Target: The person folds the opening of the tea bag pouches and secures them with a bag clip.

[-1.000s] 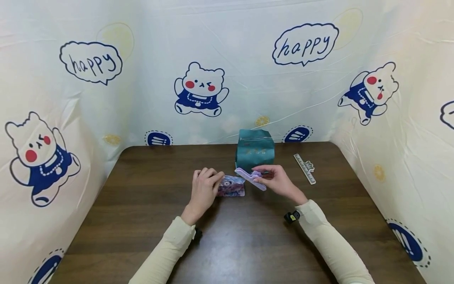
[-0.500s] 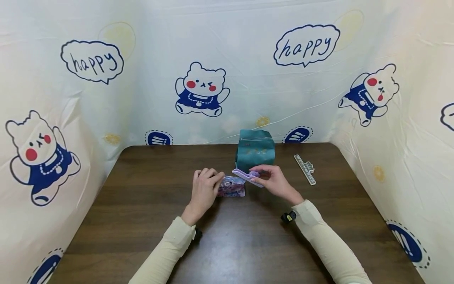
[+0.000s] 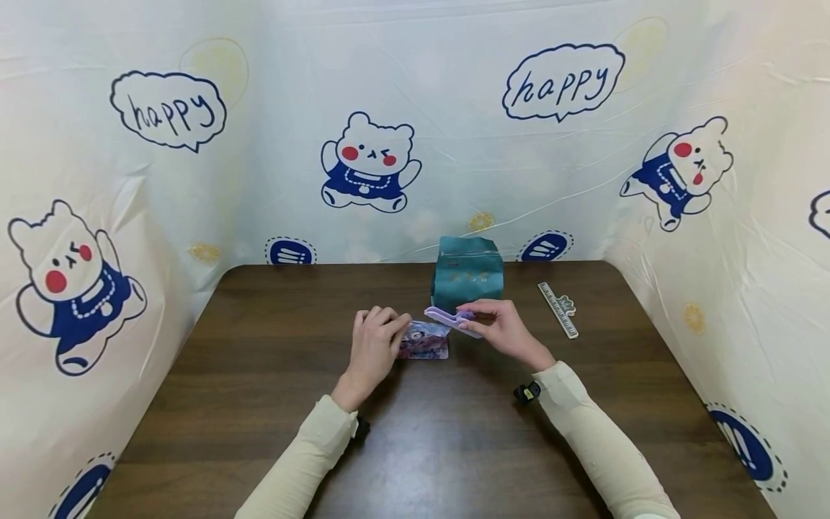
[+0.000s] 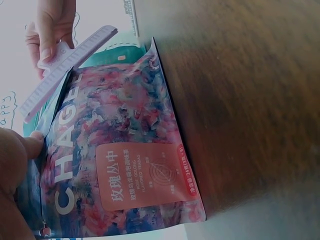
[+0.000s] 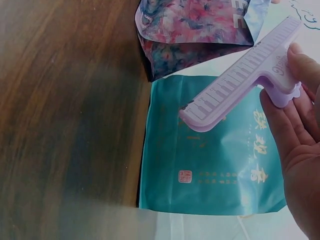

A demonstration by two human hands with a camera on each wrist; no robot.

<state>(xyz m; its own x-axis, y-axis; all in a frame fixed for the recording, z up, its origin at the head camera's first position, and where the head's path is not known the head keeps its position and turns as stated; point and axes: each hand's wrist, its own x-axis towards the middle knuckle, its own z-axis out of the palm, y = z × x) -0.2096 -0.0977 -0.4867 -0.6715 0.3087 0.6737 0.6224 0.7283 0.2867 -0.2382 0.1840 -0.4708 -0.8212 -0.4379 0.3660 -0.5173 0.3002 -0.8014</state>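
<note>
A floral pink-and-blue tea pouch (image 4: 120, 125) marked CHAGEE stands upright on the table, its top folded over. My left hand (image 3: 374, 347) grips the pouch's top at its left end; in the left wrist view a fingertip presses the folded edge. In my right hand (image 3: 509, 333) is a lilac bag clip (image 5: 240, 75) with a ruler-like bar, pinched by its handles between thumb and fingers. The clip slants beside the pouch's top right corner, as the left wrist view shows. Whether it touches the pouch I cannot tell.
A teal pouch (image 3: 468, 277) with gold lettering stands just behind the right hand. Farther right a white bag clip (image 3: 558, 310) lies flat on the brown wooden table (image 3: 272, 404). A printed curtain (image 3: 259, 144) borders the table at the back and sides.
My right hand has moved slightly left with the lilac clip, bringing it nearer the floral pouch's top, and the clip has tilted a little. The left hand has stayed on the pouch.
</note>
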